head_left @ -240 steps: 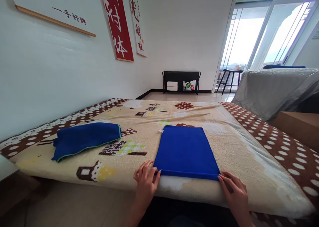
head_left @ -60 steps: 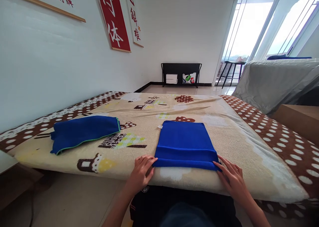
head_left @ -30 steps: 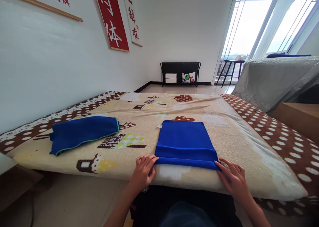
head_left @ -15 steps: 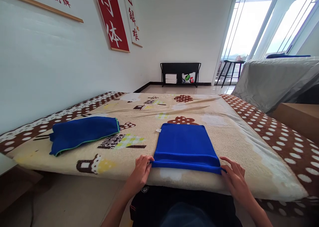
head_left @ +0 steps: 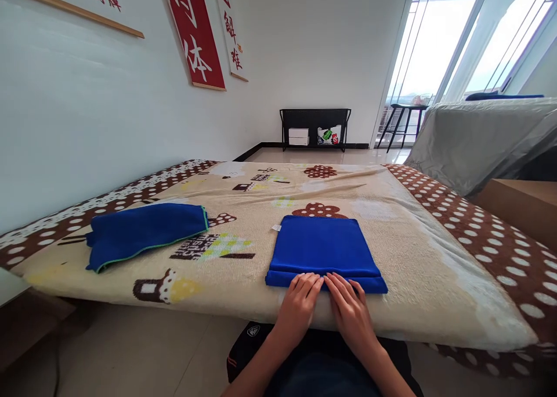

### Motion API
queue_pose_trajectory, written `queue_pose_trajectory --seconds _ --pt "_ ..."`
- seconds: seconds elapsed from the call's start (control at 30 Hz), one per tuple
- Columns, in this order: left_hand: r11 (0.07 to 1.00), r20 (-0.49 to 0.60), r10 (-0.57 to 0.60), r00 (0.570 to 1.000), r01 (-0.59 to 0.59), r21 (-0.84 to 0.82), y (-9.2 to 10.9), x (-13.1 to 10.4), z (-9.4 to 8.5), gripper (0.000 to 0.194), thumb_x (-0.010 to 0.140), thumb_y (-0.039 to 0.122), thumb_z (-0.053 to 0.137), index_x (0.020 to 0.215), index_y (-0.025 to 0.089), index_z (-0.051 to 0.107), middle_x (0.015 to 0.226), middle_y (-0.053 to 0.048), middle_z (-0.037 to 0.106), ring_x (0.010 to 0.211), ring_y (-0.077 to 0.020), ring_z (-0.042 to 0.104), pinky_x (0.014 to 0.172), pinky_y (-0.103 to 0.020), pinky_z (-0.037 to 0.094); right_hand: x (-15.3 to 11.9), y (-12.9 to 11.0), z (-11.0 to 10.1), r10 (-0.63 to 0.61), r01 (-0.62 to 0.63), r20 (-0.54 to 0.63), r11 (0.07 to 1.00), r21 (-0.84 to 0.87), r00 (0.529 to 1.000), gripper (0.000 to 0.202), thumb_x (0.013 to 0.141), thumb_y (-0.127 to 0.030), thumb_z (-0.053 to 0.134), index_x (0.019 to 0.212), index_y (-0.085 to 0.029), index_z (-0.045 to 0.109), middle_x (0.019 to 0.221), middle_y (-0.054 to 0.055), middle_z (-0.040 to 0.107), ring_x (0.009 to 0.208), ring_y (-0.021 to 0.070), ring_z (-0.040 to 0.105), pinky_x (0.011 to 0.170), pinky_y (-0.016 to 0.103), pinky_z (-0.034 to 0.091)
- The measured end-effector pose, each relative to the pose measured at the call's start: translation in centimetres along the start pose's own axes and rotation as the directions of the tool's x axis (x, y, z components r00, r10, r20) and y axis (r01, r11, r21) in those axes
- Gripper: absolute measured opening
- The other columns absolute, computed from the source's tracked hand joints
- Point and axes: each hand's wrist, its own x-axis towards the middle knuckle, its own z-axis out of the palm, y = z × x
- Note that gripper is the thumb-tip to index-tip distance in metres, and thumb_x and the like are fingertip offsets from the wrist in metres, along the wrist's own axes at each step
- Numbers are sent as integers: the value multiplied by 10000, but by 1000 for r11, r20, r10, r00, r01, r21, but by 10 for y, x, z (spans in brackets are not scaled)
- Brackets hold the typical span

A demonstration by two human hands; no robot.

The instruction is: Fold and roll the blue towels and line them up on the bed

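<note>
Resting side by side on the near edge of the cloth (head_left: 322, 243), left hand (head_left: 299, 298) and right hand (head_left: 349, 307) almost meet at its middle. Fingers of both lightly curled, close together, tips down on the narrow fold (head_left: 279, 278); thumbs mostly tucked out of sight, so cannot tell whether either hand pinches fabric or only presses. Fold runs the full width of that edge, its ends free beyond the hands on both sides, with a second ridge lying just behind it. Cloth itself lies flat on the blanket (head_left: 418, 257), close to the bed's front edge, a small white tag (head_left: 276, 228) sticking out at its far left. Handling, as I judge it: light, soft, limp, nothing fragile; thin enough to crease readily, smooth enough to slide a little over the fuzzy blanket. A fold this loose probably springs open if left unpressed. Best hold looks to be the two ends of the fold, thumbs under, fingers over, pulled gently taut; gripping only the middle likely lets the ends sag or skew. Farther left, apart from it, a green-edged blue cloth (head_left: 148, 228) lies rumpled. Beyond the bed, a black rack (head_left: 315, 117) stands by the wall.
</note>
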Motion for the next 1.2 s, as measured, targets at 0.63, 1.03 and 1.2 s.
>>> queue_pose_trajectory --seconds 0.63,1.03,1.2 --pt "990 40 -138 990 138 7 -7 8 2 421 976 205 394 1368 167 543 1380 -111 599 1297 -237 540 1083 -443 398 18 -2 1 120 -118 67 992 -33 990 406 990 -254 389 1365 -231 544 1375 36 588 1281 194 522 1113 399 306" --pt "941 -87 -305 948 315 125 -27 -9 -11 462 927 77 381 1307 202 611 1360 -115 614 1316 -290 520 1140 -581 221 -14 48 -10 248 -270 -113 922 -277 962 366 980 -269 418 1273 -195 623 1284 103 646 1232 295 554 1104 557 233" --pt "997 -11 -72 997 72 12 8 13 17 560 872 15 348 1373 170 545 1388 -92 596 1294 -221 546 1072 -429 419 11 10 2 58 -58 -20 998 -22 998 403 951 -121 381 1265 -205 619 1304 48 639 1222 191 568 1062 380 369"
